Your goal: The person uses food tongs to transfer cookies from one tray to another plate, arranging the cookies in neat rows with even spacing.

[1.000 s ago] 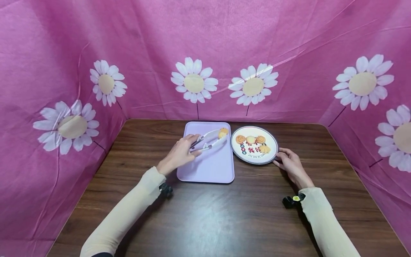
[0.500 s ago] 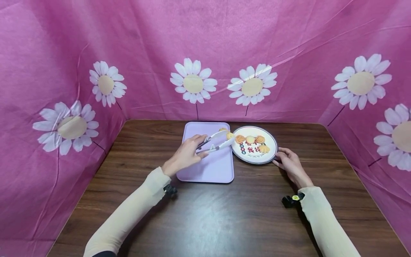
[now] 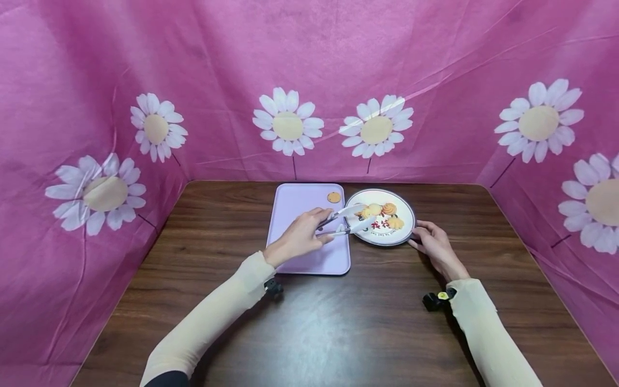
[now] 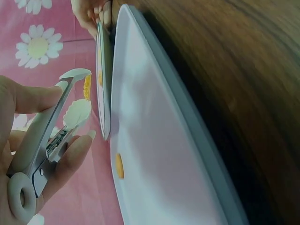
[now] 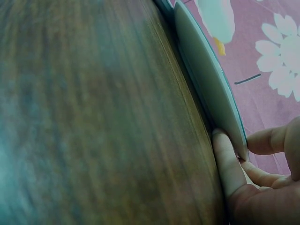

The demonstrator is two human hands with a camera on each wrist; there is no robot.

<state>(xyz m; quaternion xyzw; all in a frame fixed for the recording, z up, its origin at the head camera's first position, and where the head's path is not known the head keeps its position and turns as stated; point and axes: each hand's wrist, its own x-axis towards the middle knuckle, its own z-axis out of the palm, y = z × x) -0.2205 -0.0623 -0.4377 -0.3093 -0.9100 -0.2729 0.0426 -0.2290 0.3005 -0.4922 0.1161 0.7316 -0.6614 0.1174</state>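
Note:
My left hand (image 3: 301, 236) grips white-tipped metal tongs (image 4: 50, 124) by their handles. A yellow cookie (image 4: 87, 87) sits at the tong tips, raised above the round white plate (image 3: 405, 208) in the left wrist view. Several piped cookies (image 3: 389, 208) lie on that plate, partly hidden by the tongs in the head view. My right hand (image 3: 437, 248) pinches the plate's right rim, with one digit below it in the right wrist view. Left of the plate lies a lilac tray (image 3: 290, 207), bearing one round cookie (image 3: 334, 197) near its far right corner.
Tray and plate lie side by side toward the back of the brown wooden table (image 3: 319, 333). A pink cloth (image 3: 217, 80) printed with daisies rises behind the table and along both sides.
My left hand has moved right, carrying the tongs and a cookie from the tray's far right corner to above the plate. My right hand stays at the plate's rim.

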